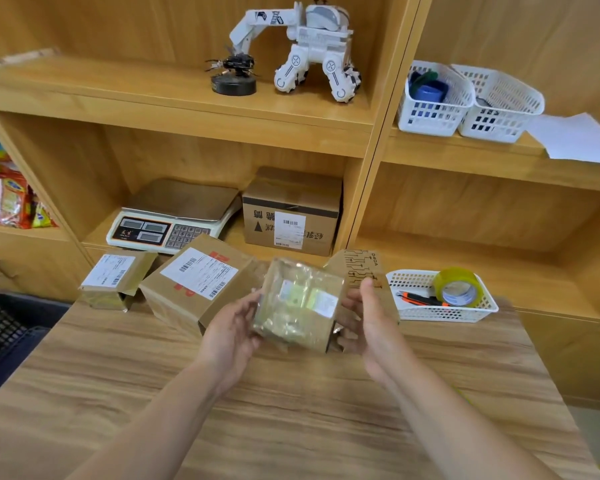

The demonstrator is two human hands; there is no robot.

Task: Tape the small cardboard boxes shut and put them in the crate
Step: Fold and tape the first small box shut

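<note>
I hold a small cardboard box (300,303), shiny with clear tape and bearing small labels, above the wooden table (291,393). My left hand (231,332) grips its left side and my right hand (369,323) grips its right side. Behind it on the table lie a medium box (196,280) with a white shipping label, a smaller labelled box (116,278) to the left, and a box with printed circuit lines (362,268) partly hidden by my right hand. A dark crate (11,327) sits at the left edge, below table height.
A white basket (440,306) at the back right of the table holds a roll of yellowish tape (459,287) and an orange cutter (421,299). The shelf behind carries a scale (174,216), a larger cardboard box (291,213), a toy robot (309,46) and white baskets (468,102).
</note>
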